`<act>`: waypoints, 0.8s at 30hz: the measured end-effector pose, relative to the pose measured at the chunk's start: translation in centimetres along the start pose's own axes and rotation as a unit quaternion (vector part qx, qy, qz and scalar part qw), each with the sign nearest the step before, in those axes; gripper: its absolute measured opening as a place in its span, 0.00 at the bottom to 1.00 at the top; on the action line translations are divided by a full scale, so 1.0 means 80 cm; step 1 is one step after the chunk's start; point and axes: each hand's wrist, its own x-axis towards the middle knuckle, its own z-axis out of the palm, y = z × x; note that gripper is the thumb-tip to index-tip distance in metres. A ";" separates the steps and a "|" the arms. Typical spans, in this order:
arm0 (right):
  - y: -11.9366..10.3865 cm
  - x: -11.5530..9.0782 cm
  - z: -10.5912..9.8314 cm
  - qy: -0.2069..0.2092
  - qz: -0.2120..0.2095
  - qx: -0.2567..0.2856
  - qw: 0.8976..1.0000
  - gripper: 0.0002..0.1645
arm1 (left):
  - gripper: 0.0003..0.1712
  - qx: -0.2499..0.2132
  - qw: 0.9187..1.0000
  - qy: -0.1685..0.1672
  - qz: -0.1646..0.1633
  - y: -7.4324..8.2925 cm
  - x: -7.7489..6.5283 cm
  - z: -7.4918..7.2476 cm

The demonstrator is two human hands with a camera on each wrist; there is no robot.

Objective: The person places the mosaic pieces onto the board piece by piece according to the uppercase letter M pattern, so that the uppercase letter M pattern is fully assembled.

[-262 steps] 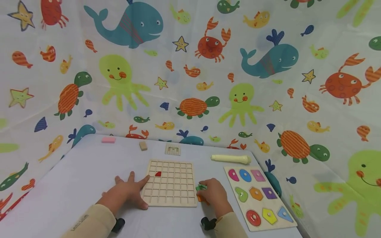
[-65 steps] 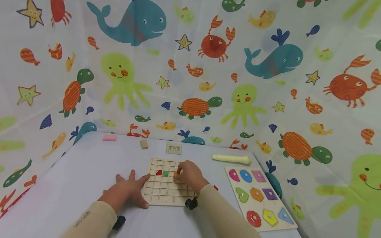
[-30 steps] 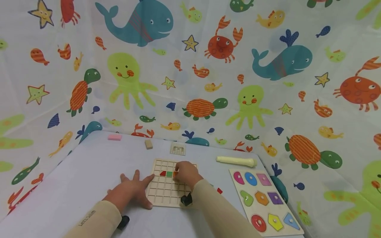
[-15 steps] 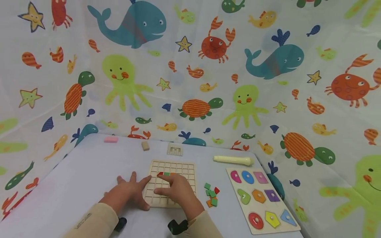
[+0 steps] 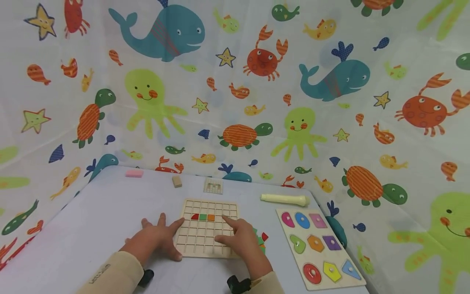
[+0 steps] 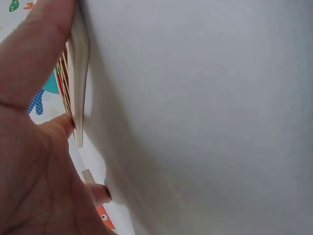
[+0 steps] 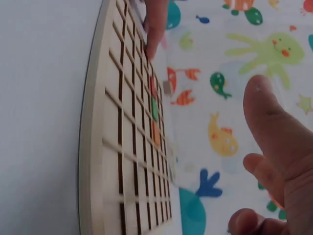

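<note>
A wooden grid board [image 5: 198, 248] lies on the white table. Along one of its rows sit a red quarter-round tile [image 5: 195, 217], a green square tile [image 5: 203, 217] and an orange square tile [image 5: 211, 218], side by side. My left hand [image 5: 156, 240] is spread at the board's left edge, its thumb and forefinger touching the side. Over the board's right part hovers my right hand [image 5: 244, 243], thumb and forefinger held apart with nothing between them. Loose green tiles [image 5: 260, 240] and a red tile [image 5: 265, 236] lie right of the board, partly hidden behind that hand.
A shape puzzle board [image 5: 302, 261] with knobbed pieces lies at the right. Behind the grid board are a cream tube-like stick [image 5: 282, 199], a small patterned card [image 5: 213, 185], a wooden block [image 5: 177, 181] and a pink block [image 5: 134, 173]. A sea-animal curtain [image 5: 242, 102] hangs behind.
The green and orange tiles have joined the red one on the board. My right hand has let go of the orange tile and drawn back rightward. My left hand stays put.
</note>
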 end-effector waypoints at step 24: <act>0.131 -0.040 -0.058 0.037 0.122 -0.133 0.983 0.38 | 0.74 -0.004 1.000 -0.016 -0.006 0.000 0.004 -0.001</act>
